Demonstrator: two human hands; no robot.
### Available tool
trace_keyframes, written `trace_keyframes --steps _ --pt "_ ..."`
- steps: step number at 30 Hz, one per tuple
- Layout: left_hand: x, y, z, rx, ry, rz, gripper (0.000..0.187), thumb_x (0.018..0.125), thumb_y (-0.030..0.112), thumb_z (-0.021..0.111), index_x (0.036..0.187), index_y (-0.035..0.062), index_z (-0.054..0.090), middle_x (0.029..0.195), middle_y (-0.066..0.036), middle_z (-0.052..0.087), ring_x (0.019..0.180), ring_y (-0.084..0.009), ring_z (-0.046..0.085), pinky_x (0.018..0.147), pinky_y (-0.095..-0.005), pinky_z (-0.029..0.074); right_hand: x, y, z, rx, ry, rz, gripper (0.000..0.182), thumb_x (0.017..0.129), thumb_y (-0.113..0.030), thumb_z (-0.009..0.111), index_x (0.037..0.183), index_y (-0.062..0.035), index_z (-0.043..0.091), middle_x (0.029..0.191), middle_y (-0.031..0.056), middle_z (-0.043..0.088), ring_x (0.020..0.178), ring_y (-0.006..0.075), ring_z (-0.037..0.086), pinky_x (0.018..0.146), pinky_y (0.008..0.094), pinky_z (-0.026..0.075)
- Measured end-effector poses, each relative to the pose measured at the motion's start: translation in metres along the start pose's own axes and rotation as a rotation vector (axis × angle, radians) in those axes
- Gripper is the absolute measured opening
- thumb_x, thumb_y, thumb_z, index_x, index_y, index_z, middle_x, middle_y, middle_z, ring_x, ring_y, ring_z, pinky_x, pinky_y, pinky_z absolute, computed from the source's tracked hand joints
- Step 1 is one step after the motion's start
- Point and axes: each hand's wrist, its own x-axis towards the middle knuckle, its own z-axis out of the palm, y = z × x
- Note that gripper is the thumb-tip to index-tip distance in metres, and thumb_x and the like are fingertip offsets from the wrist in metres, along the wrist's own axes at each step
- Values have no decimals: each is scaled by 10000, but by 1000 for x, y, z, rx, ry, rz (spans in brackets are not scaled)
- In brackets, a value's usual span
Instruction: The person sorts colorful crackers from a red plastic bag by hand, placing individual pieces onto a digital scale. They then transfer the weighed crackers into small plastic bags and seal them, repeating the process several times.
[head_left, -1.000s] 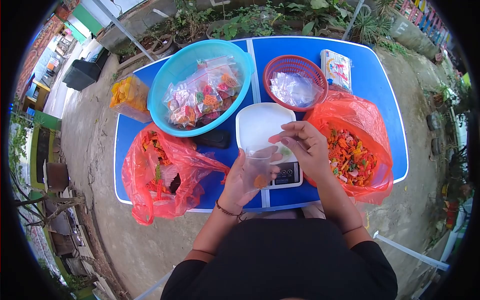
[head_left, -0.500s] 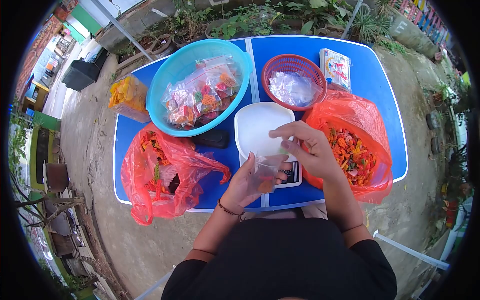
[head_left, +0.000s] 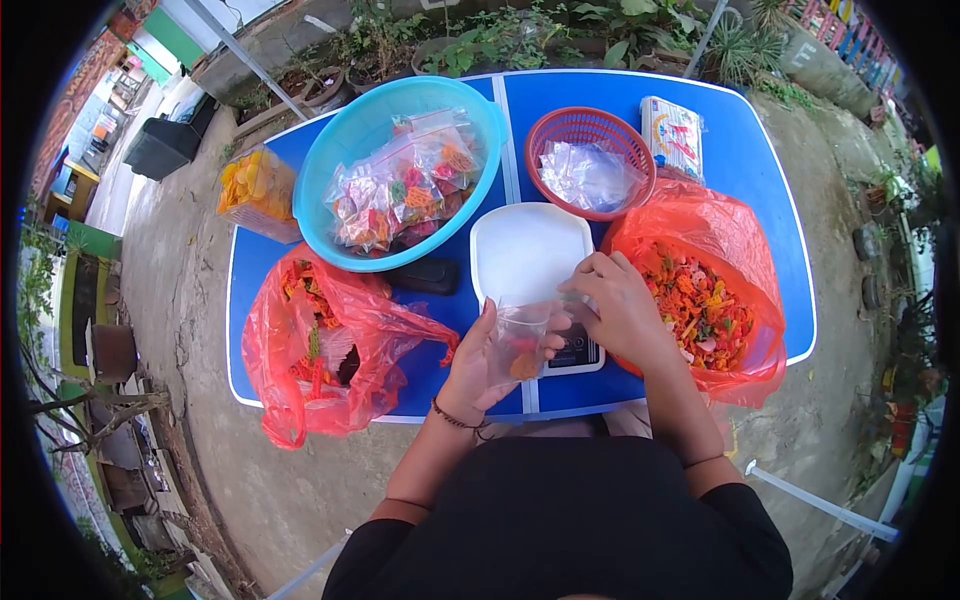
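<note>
While the L. hand (head_left: pixel 473 362) is curling partly closed round a clear bag (head_left: pixel 522 340) w/ a few coloured pcs. low inside, the R. hand (head_left: pixel 622 308) is bending, thumb & fingertips close together at the bag's mouth; can't tell if gripping. Bag is staying btwn. both hands. Scale (head_left: pixel 530 250) is sitting just beyond them; red sack (head_left: pixel 755 270) is lying right of R. hand.

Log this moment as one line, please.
left hand: holding clear bag, few pieces inside | right hand: near bag's mouth | scale: beyond bag | teal basin: filled packets
</note>
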Motion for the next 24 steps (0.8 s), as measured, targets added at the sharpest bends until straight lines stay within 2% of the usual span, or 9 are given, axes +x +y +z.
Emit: trace_keyframes --steps 5,8,11,12,14,15,18,21,24 --pt "0 -1 1 11 18 -19 746 1092 570 266 1488 -39 436 1341 -219 625 1104 -252 668 957 -364 528 2 1 0 135 -10 101 225 790 -21 761 1006 -50 705 908 67 671 896 261 618 800 396 506" --pt "2 -3 0 66 47 -38 726 1094 563 272 1483 -27 442 1340 -216 627 1093 -250 669 954 -371 529 2 -8 3 739 165 328 179 835 -28 750 1007 -44 703 914 63 726 893 199 655 763 361 505" --pt "2 -7 7 149 166 -46 749 1078 591 299 1479 -25 438 1312 -222 627 1077 -283 667 922 -399 536 1 -26 -7 852 125 374 132 862 -43 742 992 -38 716 910 60 750 893 155 665 757 332 501" --pt "2 -8 10 180 218 -47 765 1069 606 311 1479 -28 434 1298 -225 627 1070 -300 665 907 -412 540 2 -29 -10 780 102 299 127 858 -42 743 984 -43 725 910 55 745 895 162 661 771 333 500" --pt "2 -10 -4 142 115 -66 754 1066 612 313 1474 -9 443 1301 -214 629 1072 -300 665 907 -417 539 3 -33 -13 634 54 149 118 851 -39 746 968 -53 743 909 45 736 899 177 653 799 336 497" --pt "2 -9 -6 123 66 -73 749 1065 615 314 1472 0 448 1303 -208 630 1073 -300 664 907 -420 538 5 -29 -10 583 111 -14 123 837 -39 746 955 -71 763 1025 48 718 980 219 614 852 350 479" --pt "0 -10 0 22 80 -32 731 1081 609 263 1456 15 466 1246 -157 648 1086 -268 655 956 -399 518 3 -30 -21 477 21 -65 123 825 -36 743 940 -78 758 1170 56 674 1060 261 556 891 366 459" --pt "-2 -8 14 18 60 0 701 1067 597 378 1444 13 474 1280 -153 630 1111 -230 640 969 -394 512 0 -28 -22 501 -86 -16 144 824 -30 735 960 -74 746 1226 74 635 1092 287 523 902 377 456" --pt "-3 -16 1 447 36 198 548 1034 404 613 1394 0 524 1226 -131 664 1075 -183 657 951 -362 536 0 -29 -28 333 -1 -65 177 825 -21 733 992 -78 734 1218 79 638 1053 296 539 903 387 461"
